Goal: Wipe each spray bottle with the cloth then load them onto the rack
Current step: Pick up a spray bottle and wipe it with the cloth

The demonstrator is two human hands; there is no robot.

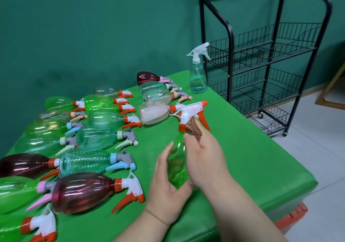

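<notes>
We are curling our left grip (168, 182) round the base of the green bottle (178, 159) over the bench (242, 157), its nozzle pointing away from us. Our right grip (203, 159) is pinching the brown cloth (195, 129) at its neck. The rack (230, 41) is standing beyond, on our right side.

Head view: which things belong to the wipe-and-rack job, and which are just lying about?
Job: green bottle, gripped by left hand; cloth, held by right hand; rack; lying bottles; upright clear bottle.
Lying about: wooden frame; orange crate.
</notes>
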